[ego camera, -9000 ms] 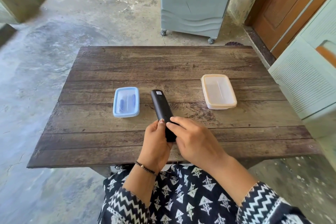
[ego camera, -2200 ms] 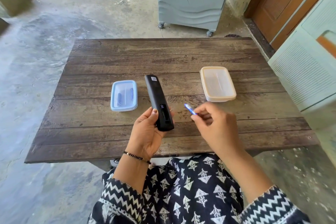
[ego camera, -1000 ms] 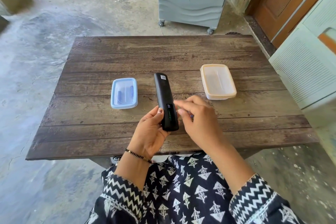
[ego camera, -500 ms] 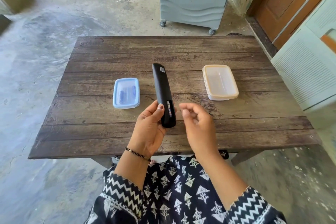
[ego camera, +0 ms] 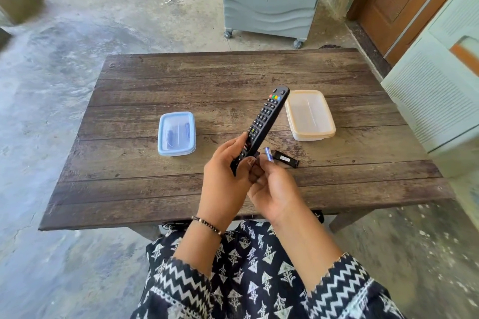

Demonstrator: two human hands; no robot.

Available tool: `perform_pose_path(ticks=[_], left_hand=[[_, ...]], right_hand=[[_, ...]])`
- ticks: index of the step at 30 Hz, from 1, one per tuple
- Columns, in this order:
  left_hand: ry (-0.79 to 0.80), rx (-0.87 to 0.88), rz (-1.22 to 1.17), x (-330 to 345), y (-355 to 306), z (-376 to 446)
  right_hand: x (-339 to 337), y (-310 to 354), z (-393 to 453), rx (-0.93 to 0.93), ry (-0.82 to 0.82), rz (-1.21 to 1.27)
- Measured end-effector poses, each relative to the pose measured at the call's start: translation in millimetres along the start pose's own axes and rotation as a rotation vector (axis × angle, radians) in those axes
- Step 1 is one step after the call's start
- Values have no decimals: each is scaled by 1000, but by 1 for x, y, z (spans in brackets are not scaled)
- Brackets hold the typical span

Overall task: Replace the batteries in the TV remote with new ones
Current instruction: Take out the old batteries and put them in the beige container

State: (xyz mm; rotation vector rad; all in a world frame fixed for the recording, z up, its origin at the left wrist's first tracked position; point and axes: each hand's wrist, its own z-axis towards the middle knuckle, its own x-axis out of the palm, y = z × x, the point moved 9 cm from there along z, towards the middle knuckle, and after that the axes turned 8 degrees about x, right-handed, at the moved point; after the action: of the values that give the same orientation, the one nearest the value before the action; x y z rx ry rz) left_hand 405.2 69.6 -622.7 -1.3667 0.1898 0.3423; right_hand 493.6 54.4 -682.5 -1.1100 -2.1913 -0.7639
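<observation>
A: Where is the remote [ego camera: 264, 124]?

B: We see our left hand [ego camera: 225, 179] gripping its lower end, buttons up, tilted above the wooden surface [ego camera: 129, 163].

A: And our right hand [ego camera: 276, 186]?

B: Its grip pinches a blue battery [ego camera: 269, 155] just beside the remote; the battery cover [ego camera: 286, 159] lies nearby.

Tabletop [ego camera: 155, 189]: dark weathered wood planks. Lying on it: blue-lidded container [ego camera: 176, 133], left of centre; cream-lidded container [ego camera: 309, 115], right of centre; black battery cover [ego camera: 286, 159], nearer the front edge.
</observation>
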Motion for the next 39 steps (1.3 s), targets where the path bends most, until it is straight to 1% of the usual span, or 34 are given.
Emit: perform_pose_path(ticks=[2,4,5,6,7,9,10,12,16,20,23,26,32,36,39], left_hand=[[-29,-60,-132,-2,7,0],[-75,-122,-253,-4,13,-1],[-102,-155,-305,-5,17,-2],[-124,-201,-370,-5,23,-3],[-135,-262,-454,-4,28,-4],[-128,-381,-659,3,37,-8],[-120,-425,-753,6,40,-10],[-106,-489,-858,10,44,-13],[-111,-583,-899,14,50,-18],[-133,-593,-822,10,53,-19],[-158,-552,-712,6,52,-14],[-141,-492,-567,5,48,-10],[-98,-470,-468,11,54,-4],[-145,-479,-461,9,63,-1],[-151,-452,-363,6,61,4]], right_hand=[[-3,6,2,-24,17,-72],[-7,20,-1,-109,9,-247],[-10,29,-4,-186,-21,-366],[-14,42,-9,-283,-81,-515],[-17,56,-16,-401,-178,-703],[-17,82,-30,-659,-398,-1150],[-11,86,-35,-767,-454,-1340],[0,83,-35,-879,-454,-1585],[20,60,-26,-962,-360,-1891],[31,51,-18,-1018,-350,-2033],[33,49,-11,-1018,-357,-2085],[32,46,-11,-1037,-361,-2115],[30,50,-25,-1150,-361,-2093],[27,59,-32,-1163,-347,-2018],[27,70,-35,-1173,-346,-1991]])
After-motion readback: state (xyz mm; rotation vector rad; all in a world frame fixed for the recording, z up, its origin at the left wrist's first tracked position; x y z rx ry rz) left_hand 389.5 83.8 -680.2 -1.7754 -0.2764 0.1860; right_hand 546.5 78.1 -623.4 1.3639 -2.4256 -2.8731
